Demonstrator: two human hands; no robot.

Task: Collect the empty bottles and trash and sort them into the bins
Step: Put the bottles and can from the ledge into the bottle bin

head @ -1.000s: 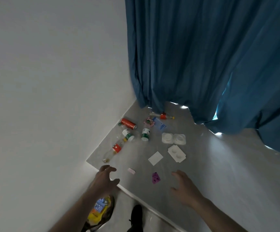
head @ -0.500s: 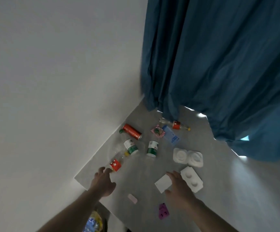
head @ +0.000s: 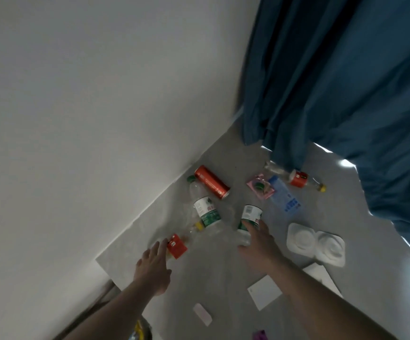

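Note:
Trash lies on the grey floor (head: 223, 278) in a corner. My left hand (head: 153, 266) is open, its fingertips touching a clear bottle with a red label (head: 177, 246) by the wall. My right hand (head: 258, 244) is open over a clear bottle with a green-white label (head: 250, 214), fingers touching its lower part. Another green-labelled bottle (head: 205, 209) lies between them. A red can (head: 211, 182) lies further back, and a third red-labelled bottle (head: 297, 179) lies at the curtain's hem.
A white wall (head: 88, 119) runs on the left; a blue curtain (head: 346, 82) hangs on the right. A pink wrapper (head: 260, 188), blue packet (head: 285, 198), white plastic tray (head: 315, 244), white card (head: 264, 292), pale strip (head: 202, 314) and purple scrap (head: 260, 336) lie around.
The view has come closer to the floor. Both hands have reached forward: the left to the red-labelled bottle, the right past the white card to the green-labelled bottle.

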